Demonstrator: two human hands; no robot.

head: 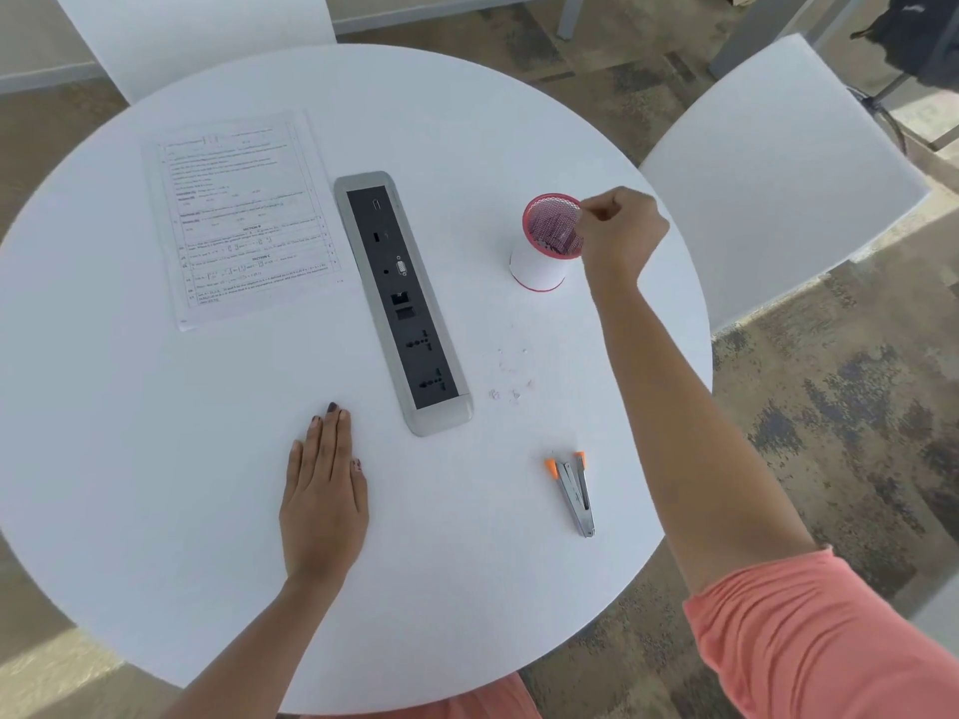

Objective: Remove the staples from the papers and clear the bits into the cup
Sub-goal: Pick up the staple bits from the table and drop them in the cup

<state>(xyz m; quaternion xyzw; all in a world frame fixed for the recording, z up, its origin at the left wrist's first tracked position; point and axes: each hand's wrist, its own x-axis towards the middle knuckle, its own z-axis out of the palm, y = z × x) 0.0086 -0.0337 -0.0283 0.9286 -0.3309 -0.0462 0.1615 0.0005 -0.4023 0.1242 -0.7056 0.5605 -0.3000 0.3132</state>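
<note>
- We see the cup, a pink mesh holder with a white lower band, standing upright on the right half of the round white worktop, well away from the near edge.
- Our right hand hovers at the cup's right rim, its fingers pinched narrowly together over the opening; whether a bit is held between them is too small for us to tell.
- A scatter of small paper and staple bits lies on the worktop between the cup and the staple remover, just right of the power strip's near end.
- The staple remover, metal with orange tips, lies flat near the right front edge, its orange ends pointing away from us, apart from both hands.
- The papers, printed sheets stacked together, lie flat on the far left part of the worktop, just beside the left edge of the socket panel and not touched by either hand.
- Our left hand rests palm down on the bare worktop near the front, fingers straight and close together, holding nothing; it sits just left of the panel's near end.
- A recessed socket panel, grey-framed with dark outlets and ports, runs diagonally across the middle of the worktop.
- A coral sleeve covers our right upper arm at the lower right.
- Two white chairs stand around the table, one at the far left and one at the right, on a mottled carpet.
</note>
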